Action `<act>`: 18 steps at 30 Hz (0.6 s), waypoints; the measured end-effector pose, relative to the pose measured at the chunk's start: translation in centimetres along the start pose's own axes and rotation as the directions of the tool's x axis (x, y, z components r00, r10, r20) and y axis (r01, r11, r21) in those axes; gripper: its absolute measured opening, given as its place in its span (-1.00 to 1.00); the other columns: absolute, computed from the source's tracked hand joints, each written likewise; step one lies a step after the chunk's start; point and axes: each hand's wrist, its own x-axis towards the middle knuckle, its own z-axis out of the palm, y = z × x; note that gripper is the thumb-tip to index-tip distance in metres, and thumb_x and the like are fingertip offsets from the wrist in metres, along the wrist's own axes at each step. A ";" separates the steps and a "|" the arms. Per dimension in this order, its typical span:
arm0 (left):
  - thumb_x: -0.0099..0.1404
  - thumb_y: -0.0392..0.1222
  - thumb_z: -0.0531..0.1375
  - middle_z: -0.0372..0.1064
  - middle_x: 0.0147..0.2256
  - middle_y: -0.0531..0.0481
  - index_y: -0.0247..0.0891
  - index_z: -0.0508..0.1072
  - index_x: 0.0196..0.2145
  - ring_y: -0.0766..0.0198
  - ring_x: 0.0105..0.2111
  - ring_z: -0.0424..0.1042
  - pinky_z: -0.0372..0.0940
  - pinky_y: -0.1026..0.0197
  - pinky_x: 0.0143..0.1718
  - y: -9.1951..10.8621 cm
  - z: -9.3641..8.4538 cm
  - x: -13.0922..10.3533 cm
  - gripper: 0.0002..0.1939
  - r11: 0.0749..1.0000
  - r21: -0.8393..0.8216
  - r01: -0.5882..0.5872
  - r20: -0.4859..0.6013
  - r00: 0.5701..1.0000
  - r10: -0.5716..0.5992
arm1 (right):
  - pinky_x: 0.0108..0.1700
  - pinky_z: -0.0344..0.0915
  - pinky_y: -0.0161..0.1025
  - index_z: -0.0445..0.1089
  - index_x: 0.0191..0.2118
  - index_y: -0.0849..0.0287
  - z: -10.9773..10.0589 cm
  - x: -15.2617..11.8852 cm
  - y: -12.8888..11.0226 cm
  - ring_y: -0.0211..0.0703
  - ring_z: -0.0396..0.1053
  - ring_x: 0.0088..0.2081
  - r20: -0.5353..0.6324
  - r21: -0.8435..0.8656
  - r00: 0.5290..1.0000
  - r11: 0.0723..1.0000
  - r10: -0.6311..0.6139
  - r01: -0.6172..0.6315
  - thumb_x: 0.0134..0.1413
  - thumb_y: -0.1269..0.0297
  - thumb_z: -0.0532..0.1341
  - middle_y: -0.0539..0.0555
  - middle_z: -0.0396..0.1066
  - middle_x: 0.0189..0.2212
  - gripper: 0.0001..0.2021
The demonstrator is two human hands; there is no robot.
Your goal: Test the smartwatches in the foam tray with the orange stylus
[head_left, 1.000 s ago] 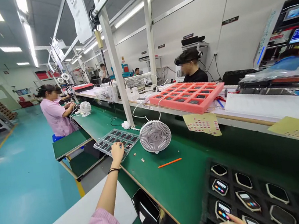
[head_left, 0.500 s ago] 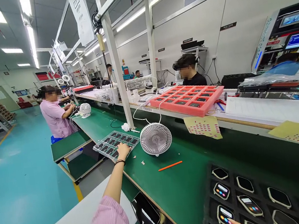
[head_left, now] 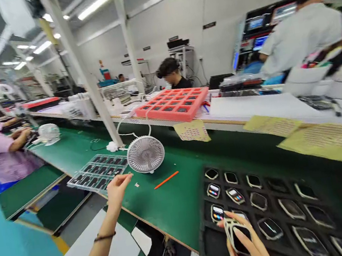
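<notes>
My left hand [head_left: 119, 190] is raised beside the clear tray of dark parts [head_left: 96, 171], thumb and fingertips pinched together on something too small to make out. My right hand [head_left: 252, 241] holds a pale-framed smartwatch [head_left: 238, 237] with a dark screen, over the black foam tray [head_left: 212, 240]. Several watches lie in that tray's compartments. Among them, a watch with a lit screen [head_left: 216, 212] sits just left of my right fingertips.
A round white fan [head_left: 146, 155] and an orange stick [head_left: 166, 180] are on the green bench [head_left: 166, 207]. Behind, a red foam tray [head_left: 172, 104] rests on a shelf. People are at the left, behind the shelf and at the right.
The view has swung right. My left hand has lifted away from the clear tray. My right hand, barely visible before, now shows with a watch in it.
</notes>
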 end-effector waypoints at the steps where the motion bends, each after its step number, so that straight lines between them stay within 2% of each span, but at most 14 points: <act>1: 0.12 -0.02 0.25 0.52 -0.31 -0.13 -0.34 0.50 -0.36 0.14 -0.28 0.48 0.37 0.20 -0.25 1.2 0.6 -2.1 -0.71 0.989 -0.142 -0.044 0.062 0.997 0.054 | -0.73 0.06 -0.39 0.33 -0.03 0.04 0.5 0.0 -0.2 -0.32 0.25 -0.68 0.003 0.050 1.000 0.999 0.002 -0.003 0.00 0.00 0.26 0.11 0.47 -0.23 -0.58; 3: 0.12 0.00 0.25 0.52 -0.35 -0.10 -0.30 0.53 -0.36 0.17 -0.35 0.47 0.37 0.22 -0.32 3.9 2.1 -6.4 -0.72 0.942 -0.332 -0.055 0.240 0.961 0.141 | -0.70 0.08 -0.39 0.30 -0.03 0.02 1.2 0.1 -0.6 -0.33 0.25 -0.67 0.035 0.147 0.999 0.989 -0.004 -0.001 0.01 -0.01 0.25 0.08 0.46 -0.25 -0.58; 5: 0.17 -0.04 0.22 0.50 -0.36 -0.08 -0.27 0.54 -0.35 0.23 -0.39 0.44 0.35 0.26 -0.37 6.8 3.9 -10.2 -0.76 0.908 -0.417 -0.047 0.414 0.879 0.236 | -0.70 0.09 -0.39 0.29 -0.03 0.02 1.7 0.2 -0.8 -0.33 0.25 -0.66 0.065 0.203 0.998 0.979 -0.014 0.000 0.02 -0.02 0.24 0.07 0.45 -0.25 -0.59; 6: 0.20 -0.06 0.20 0.49 -0.37 -0.07 -0.27 0.55 -0.35 0.24 -0.40 0.44 0.34 0.27 -0.38 8.1 4.8 -11.9 -0.77 0.892 -0.448 -0.050 0.474 0.833 0.285 | -0.70 0.10 -0.38 0.28 -0.02 0.01 1.9 0.2 -0.8 -0.33 0.26 -0.66 0.067 0.220 0.998 0.975 -0.020 0.005 0.03 -0.01 0.23 0.07 0.45 -0.25 -0.59; 8: 0.21 -0.10 0.20 0.48 -0.37 -0.07 -0.27 0.55 -0.32 0.23 -0.35 0.44 0.34 0.27 -0.32 10.0 6.7 -14.4 -0.79 0.872 -0.489 -0.017 0.529 0.789 0.312 | -0.70 0.11 -0.38 0.27 -0.01 0.02 2.2 0.2 -1.0 -0.33 0.26 -0.66 0.052 0.243 0.998 0.970 -0.037 0.023 0.05 0.00 0.21 0.07 0.44 -0.24 -0.60; 10: 0.16 -0.12 0.24 0.48 -0.42 -0.06 -0.29 0.52 -0.32 0.24 -0.40 0.45 0.35 0.28 -0.34 11.2 8.2 -15.9 -0.81 0.861 -0.502 0.077 0.568 0.781 0.261 | -0.70 0.13 -0.38 0.26 0.02 0.02 2.3 0.0 -1.1 -0.34 0.26 -0.65 0.027 0.261 0.998 0.964 -0.058 0.048 0.06 0.02 0.21 0.07 0.44 -0.23 -0.58; 13: 0.11 -0.13 0.28 0.50 -0.44 -0.08 -0.32 0.50 -0.41 0.24 -0.43 0.45 0.36 0.28 -0.36 11.7 9.6 -16.9 -0.82 0.841 -0.512 0.178 0.609 0.765 0.209 | -0.69 0.16 -0.36 0.24 0.04 0.02 2.3 -0.1 -1.1 -0.33 0.26 -0.64 -0.017 0.278 0.996 0.957 -0.083 0.084 0.08 0.03 0.20 0.08 0.44 -0.21 -0.58; 15: 0.11 -0.13 0.27 0.52 -0.42 -0.10 -0.33 0.51 -0.43 0.23 -0.43 0.46 0.36 0.27 -0.35 11.9 10.0 -17.3 -0.82 0.832 -0.522 0.189 0.610 0.764 0.209 | -0.68 0.18 -0.35 0.24 0.04 0.02 2.1 0.0 -1.1 -0.33 0.26 -0.63 -0.032 0.283 0.995 0.954 -0.091 0.096 0.08 0.03 0.19 0.08 0.44 -0.20 -0.58; 18: 0.11 -0.12 0.27 0.51 -0.46 -0.09 -0.33 0.51 -0.45 0.24 -0.47 0.45 0.36 0.26 -0.38 12.1 10.2 -17.6 -0.81 0.828 -0.532 0.178 0.584 0.785 0.207 | -0.68 0.18 -0.34 0.23 0.03 0.02 1.9 0.0 -1.2 -0.32 0.26 -0.62 -0.040 0.270 0.995 0.957 -0.096 0.103 0.08 0.02 0.19 0.09 0.43 -0.18 -0.58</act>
